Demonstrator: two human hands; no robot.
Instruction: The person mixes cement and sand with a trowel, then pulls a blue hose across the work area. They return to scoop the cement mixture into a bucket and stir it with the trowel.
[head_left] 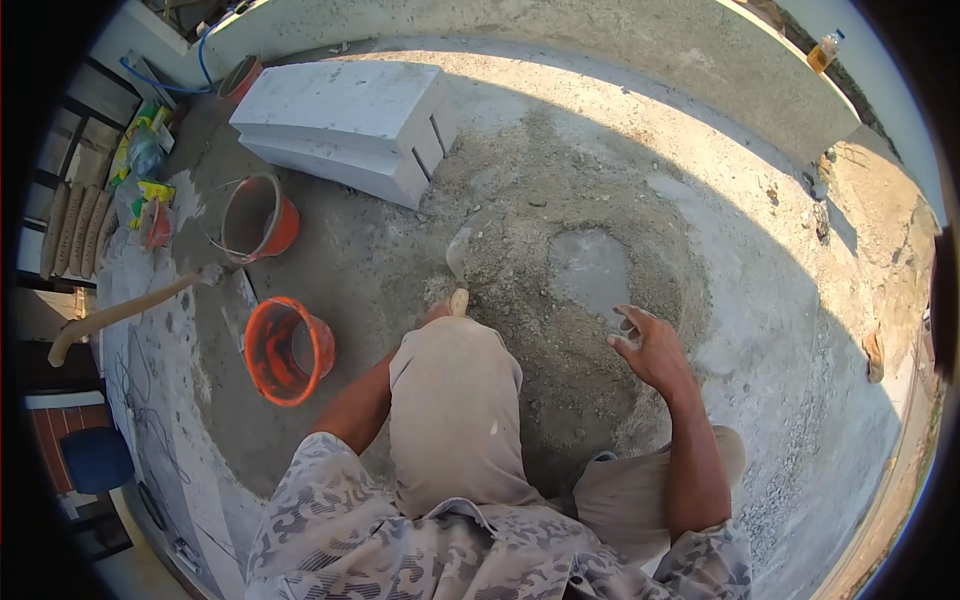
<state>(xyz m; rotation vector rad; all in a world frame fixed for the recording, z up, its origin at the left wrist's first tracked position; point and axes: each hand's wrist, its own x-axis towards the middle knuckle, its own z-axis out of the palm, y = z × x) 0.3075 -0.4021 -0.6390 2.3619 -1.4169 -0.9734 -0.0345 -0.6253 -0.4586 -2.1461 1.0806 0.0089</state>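
A mound of grey sandy mix (520, 230) lies on the floor before me, with a wet grey pool (590, 268) in its hollow. My left hand (436, 313) is partly hidden behind my knee and is closed on the wooden handle of a trowel (459, 252). The trowel's pale blade rests at the mound's left side. Over the mound's right part, just below the pool, hovers my right hand (650, 352). Its fingers are bent and apart, and nothing is in them.
Left of me stand an orange bucket (322, 350) and a dark-lined bucket (283, 225). A long wooden-handled tool (130, 315) lies farther left. Stacked pale blocks (340, 110) sit ahead, near a low wall (640, 50). A bottle (825, 50) stands on the wall.
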